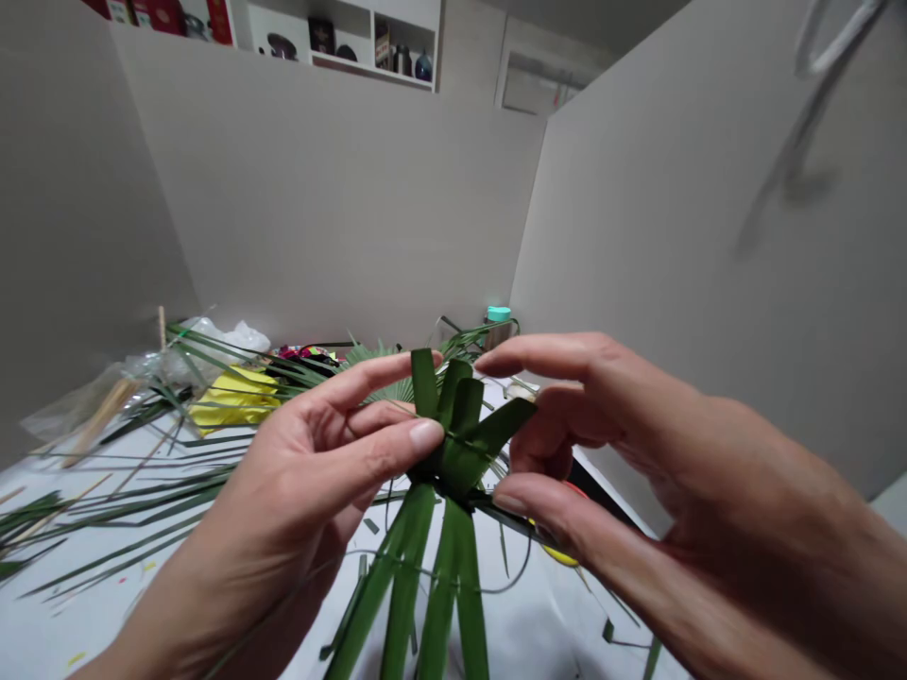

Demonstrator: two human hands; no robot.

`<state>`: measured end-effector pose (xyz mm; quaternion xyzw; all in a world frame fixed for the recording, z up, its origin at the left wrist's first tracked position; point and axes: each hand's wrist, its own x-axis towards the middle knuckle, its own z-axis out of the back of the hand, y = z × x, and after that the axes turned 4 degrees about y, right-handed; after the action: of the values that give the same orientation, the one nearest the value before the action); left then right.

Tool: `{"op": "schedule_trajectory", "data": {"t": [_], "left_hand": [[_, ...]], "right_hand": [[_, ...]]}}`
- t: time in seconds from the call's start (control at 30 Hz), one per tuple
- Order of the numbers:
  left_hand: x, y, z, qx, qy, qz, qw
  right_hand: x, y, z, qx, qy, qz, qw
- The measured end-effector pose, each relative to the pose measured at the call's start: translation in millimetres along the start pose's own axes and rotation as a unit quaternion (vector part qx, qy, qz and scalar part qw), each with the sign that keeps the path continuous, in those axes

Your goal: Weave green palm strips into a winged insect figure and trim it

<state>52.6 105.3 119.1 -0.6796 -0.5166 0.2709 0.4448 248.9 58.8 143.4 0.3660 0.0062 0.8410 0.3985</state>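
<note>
A piece woven from green palm-leaf strips (464, 453) is in front of me, with short folded ends pointing up and several long strips (443, 567) hanging below. My left hand (318, 472) grips its left side, thumb on the front and fingers behind. Thin wire (506, 587) crosses the hanging strips and loops out to the right. Beside the weave's right edge, my right hand (609, 453) is open, index finger near the upper ends and thumb lower down by a side strip. Whether its fingertips touch the leaf is hard to tell.
Loose palm fronds (156, 491) spread over the white table (283, 604) on the left, near a yellow crumpled item (237, 399) and clear plastic bags (213, 340). A turquoise-lidded bottle (498, 314) stands at the back. Grey partitions (354, 208) surround the table.
</note>
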Motion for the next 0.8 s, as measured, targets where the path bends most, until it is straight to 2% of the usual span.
{"op": "schedule_trajectory", "data": {"t": [0.2, 0.3, 0.37, 0.47, 0.57, 0.67, 0.8], "left_hand": [[3, 2, 3.8, 0.012, 0.06, 0.028, 0.998], [4, 2, 6.2, 0.002, 0.081, 0.051, 0.995], [6, 0, 7.9, -0.006, 0.074, 0.058, 0.996], [11, -2, 10.3, -0.017, 0.067, 0.057, 0.996], [16, -4, 10.3, -0.062, 0.015, 0.056, 0.996], [16, -6, 6.3, -0.056, -0.041, 0.052, 0.996], [9, -5, -0.4, -0.057, -0.04, -0.02, 0.997]], "right_hand": [[3, -2, 0, -0.007, -0.009, -0.043, 0.999], [4, -6, 0, 0.062, 0.021, -0.06, 0.996], [4, -7, 0, 0.119, 0.055, -0.061, 0.989], [6, -6, -2, 0.168, 0.059, -0.071, 0.981], [9, -4, -3, 0.18, 0.014, -0.092, 0.979], [14, -5, -3, 0.145, -0.051, -0.113, 0.982], [18, -6, -4, 0.073, -0.124, -0.102, 0.984]]}}
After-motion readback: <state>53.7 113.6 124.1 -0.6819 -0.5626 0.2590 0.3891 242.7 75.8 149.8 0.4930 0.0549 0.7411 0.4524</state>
